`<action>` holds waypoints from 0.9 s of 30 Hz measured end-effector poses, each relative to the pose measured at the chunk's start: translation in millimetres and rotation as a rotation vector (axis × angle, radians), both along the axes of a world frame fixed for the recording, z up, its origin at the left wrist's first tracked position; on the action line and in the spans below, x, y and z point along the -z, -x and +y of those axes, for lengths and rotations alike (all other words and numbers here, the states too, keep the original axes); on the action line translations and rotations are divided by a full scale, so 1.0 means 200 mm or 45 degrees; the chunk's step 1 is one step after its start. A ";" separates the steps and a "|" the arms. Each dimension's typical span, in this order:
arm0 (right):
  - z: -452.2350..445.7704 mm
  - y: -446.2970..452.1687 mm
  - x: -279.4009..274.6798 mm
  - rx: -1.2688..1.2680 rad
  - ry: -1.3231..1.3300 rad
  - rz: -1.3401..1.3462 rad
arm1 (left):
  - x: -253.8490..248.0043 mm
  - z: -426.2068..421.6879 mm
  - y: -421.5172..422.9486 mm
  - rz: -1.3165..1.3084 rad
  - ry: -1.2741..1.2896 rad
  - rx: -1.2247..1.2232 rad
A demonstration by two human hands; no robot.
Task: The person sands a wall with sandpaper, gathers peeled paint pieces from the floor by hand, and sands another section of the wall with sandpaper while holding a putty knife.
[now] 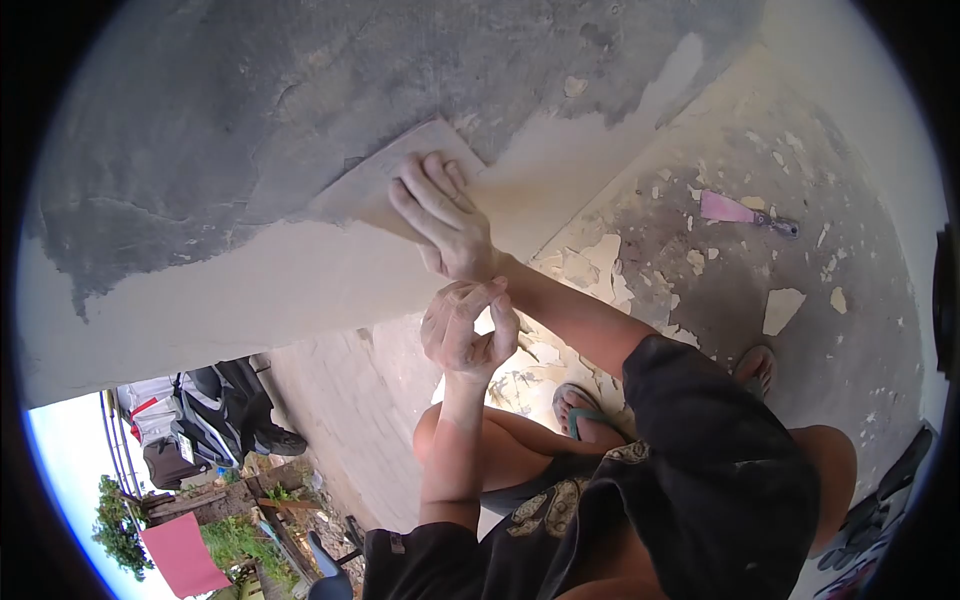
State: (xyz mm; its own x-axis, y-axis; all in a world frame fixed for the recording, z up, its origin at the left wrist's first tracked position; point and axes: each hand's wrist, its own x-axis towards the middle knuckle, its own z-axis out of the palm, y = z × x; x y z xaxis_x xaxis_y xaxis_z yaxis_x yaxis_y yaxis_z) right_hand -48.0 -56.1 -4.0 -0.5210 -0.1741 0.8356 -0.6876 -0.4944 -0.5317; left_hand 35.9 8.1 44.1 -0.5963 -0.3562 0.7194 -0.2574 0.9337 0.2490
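My right hand (440,220) presses a thin, pale, straight-edged sheet (450,145) against the wall (250,100). Its fingers lie bent over the sheet; whether it is sandpaper or a stiff plate I cannot tell. The sheet sits where the dark grey surface meets a smooth cream-coloured band (260,285). Just below my right wrist is my left hand (468,328), its fingers curled and the thumb meeting the forefinger in a ring. Nothing shows inside that ring. Both hands look dusted with whitish powder.
On the floor lies a putty knife with a pink blade (727,207), among flakes (783,310) of cream coating. My sandalled foot (580,410) stands below the wall. At lower left outside are a motorbike (225,410), a pink cloth (185,555) and plants.
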 end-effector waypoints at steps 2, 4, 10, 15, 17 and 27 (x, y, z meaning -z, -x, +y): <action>0.01 -0.03 0.05 -0.176 -0.029 0.352 | 0.01 0.00 0.01 -0.021 -0.018 -0.019; 0.00 0.17 0.08 -0.076 0.039 0.558 | 0.00 -0.01 0.02 -0.017 0.003 -0.004; -0.01 0.45 -0.01 0.148 0.057 -0.818 | 0.01 0.02 -0.01 -0.035 -0.038 -0.053; 0.01 -0.10 0.05 -0.246 -0.029 0.300 | 0.00 0.03 0.07 -0.050 0.014 0.046; 0.04 0.08 0.08 -0.370 -0.028 0.504 | 0.00 0.03 0.07 -0.054 -0.004 0.061; 0.02 -0.01 0.06 -0.040 -0.049 0.139 | -0.01 0.03 0.05 -0.066 0.026 0.073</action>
State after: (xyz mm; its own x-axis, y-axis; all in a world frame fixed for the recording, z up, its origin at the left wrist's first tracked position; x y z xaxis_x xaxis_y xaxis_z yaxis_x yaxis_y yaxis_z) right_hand -45.5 -51.7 -15.2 -0.4211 -0.2219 0.8794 -0.7268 -0.4975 -0.4736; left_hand 25.6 14.5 46.0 -0.6521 -0.3059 0.6937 -0.2151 0.9520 0.2176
